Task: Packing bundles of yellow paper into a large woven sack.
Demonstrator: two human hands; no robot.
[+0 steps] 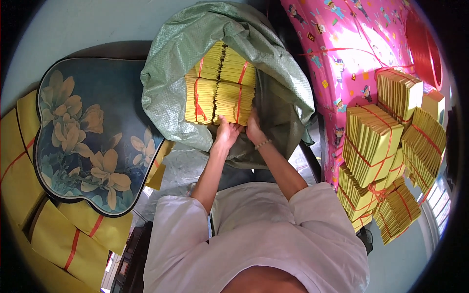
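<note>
- Head view: left hand [225, 133] and right hand [254, 129] clasped on yellow paper bundles [221, 85], steadying stack
- Green woven sack [171, 73] rolled down, exposing bundles

One green woven sack [181, 63], four yellow paper bundles [220, 88] showing in its mouth, red-tied. Two hands [226, 132] at the sack. About seven more yellow bundles [373, 141] on the pink cloth [342, 44] at right. One floral-topped stool [88, 132]. One red disc [424, 49].
</note>
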